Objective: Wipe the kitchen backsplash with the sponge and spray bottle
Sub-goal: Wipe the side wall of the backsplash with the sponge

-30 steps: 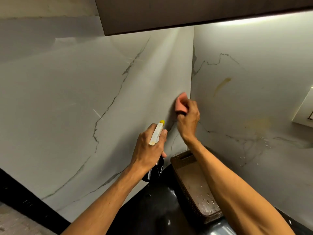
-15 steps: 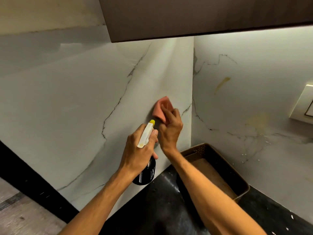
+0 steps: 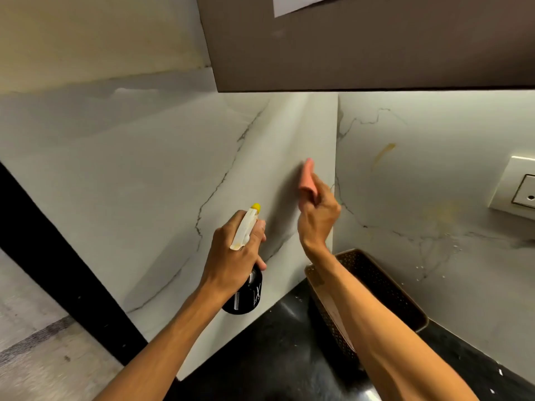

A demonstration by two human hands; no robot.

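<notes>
**Sponge on the left panel, near the corner seam**

The right hand (image 3: 318, 215) grips a pink sponge (image 3: 307, 178), fingers curled round its lower part, and holds it against the pale, grey-veined backsplash (image 3: 144, 183). The sponge is seen almost edge-on, a narrow soft strip with a rounded top, just left of the seam where the two panels meet.

The left hand (image 3: 234, 256) is wrapped round the neck of the spray bottle (image 3: 246, 293), held in the air in front of the left panel. The bottle has a black round body with white markings, a whitish trigger head and a yellow nozzle tip aimed at the wall.

Half a second ago the sponge showed a broader face and sat just above the nozzle. It now lies further right, closer to the seam, and the two hands are apart.

Under the right forearm a brown perforated basket (image 3: 385, 285) stands in the corner on the black countertop (image 3: 275, 342). The right-hand panel bears a yellowish streak (image 3: 383, 154) and a socket plate (image 3: 518, 186). A dark cabinet (image 3: 376, 47) hangs above.
</notes>
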